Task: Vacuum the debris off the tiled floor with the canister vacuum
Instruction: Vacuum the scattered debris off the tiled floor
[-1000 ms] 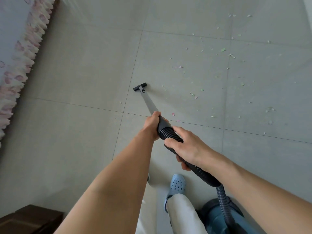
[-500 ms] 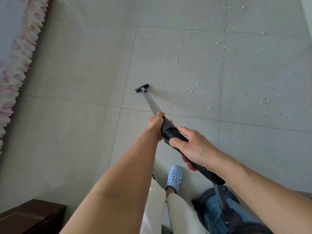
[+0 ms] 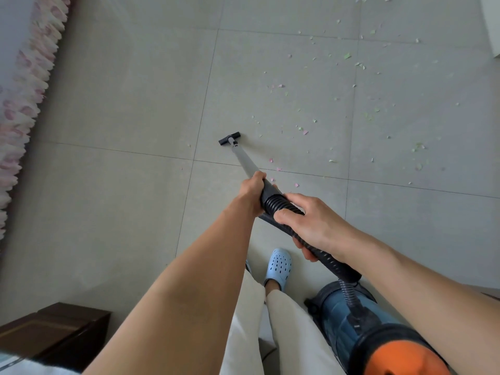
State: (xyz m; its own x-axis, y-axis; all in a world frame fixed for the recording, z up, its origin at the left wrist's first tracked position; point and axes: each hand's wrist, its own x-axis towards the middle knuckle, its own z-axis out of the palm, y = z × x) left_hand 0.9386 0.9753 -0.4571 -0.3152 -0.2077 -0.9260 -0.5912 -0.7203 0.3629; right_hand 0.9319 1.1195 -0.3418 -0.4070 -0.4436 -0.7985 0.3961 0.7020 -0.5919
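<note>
A grey wand (image 3: pixel 243 158) ends in a small black floor nozzle (image 3: pixel 229 138) that rests on the grey tiled floor (image 3: pixel 121 104). My left hand (image 3: pixel 251 189) grips the wand's upper end. My right hand (image 3: pixel 311 226) grips the black ribbed hose (image 3: pixel 276 203) just behind it. The hose runs down to the blue canister vacuum (image 3: pixel 349 320) with an orange cap at the lower right. Small pink, green and white paper scraps (image 3: pixel 346 56) lie scattered over the tiles to the right of the nozzle and beyond it.
A frilled pink-and-white bedspread (image 3: pixel 24 98) hangs along the left edge. Dark wooden furniture (image 3: pixel 51 334) stands at the lower left. My foot in a light blue clog (image 3: pixel 278 265) is on the floor beside the canister. A white object's edge (image 3: pixel 493 25) shows at top right.
The view has tilted down and back, so the canister and its orange cap show more. The nozzle has drawn nearer to the tile joint. Both hands keep their grip.
</note>
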